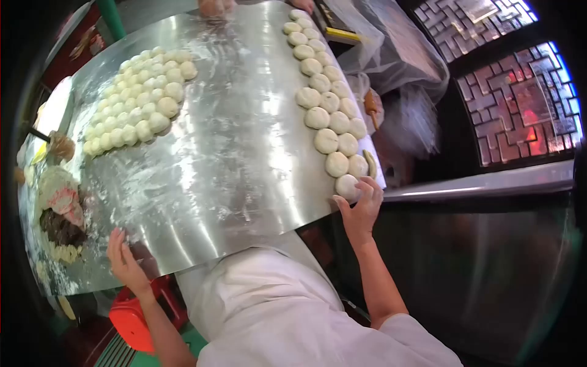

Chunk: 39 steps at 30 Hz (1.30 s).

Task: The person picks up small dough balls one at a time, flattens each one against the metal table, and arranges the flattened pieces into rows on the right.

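Observation:
My right hand (362, 211) is at the table's front right edge, thumb and fingers spread around the nearest flattened dough round (347, 187). The fingertips seem to touch its rim; the dough rests on the metal table (214, 140). More pale dough rounds (326, 140) run in staggered rows along the right edge away from me. My left hand (125, 260) holds nothing, its fingers stretched out over the front left edge. Beyond that hand lies a dark, crumbly mound (60, 227). A cluster of small dough balls (137, 101) sits on the left half of the table.
Another person's hand (215, 7) is at the far edge. A red plastic stool (136, 321) stands below the table, under my left arm. Clear plastic sheeting (391, 46) covers things at the right, near lattice windows (523, 104). Flour streaks mark the metal.

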Each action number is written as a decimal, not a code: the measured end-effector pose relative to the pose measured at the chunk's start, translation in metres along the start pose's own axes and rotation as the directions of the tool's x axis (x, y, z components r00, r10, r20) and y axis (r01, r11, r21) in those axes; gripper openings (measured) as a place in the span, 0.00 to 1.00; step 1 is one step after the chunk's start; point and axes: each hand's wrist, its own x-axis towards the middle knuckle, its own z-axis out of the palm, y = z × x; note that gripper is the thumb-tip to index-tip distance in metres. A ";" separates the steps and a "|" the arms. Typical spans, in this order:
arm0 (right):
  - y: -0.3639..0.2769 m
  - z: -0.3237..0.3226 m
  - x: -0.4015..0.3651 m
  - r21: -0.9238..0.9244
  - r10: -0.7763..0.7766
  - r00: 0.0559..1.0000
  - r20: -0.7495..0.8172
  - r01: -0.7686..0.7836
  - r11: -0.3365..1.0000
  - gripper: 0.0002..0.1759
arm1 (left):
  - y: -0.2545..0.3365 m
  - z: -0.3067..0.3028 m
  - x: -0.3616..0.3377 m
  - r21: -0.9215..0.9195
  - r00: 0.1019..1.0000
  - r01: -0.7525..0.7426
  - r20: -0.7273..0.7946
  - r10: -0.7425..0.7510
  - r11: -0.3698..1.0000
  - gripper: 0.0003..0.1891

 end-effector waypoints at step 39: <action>-0.228 0.130 0.132 0.398 -0.489 0.754 0.439 0.325 0.858 0.19 | 0.021 -0.003 0.002 0.082 0.993 -0.016 -0.112 0.026 0.996 0.12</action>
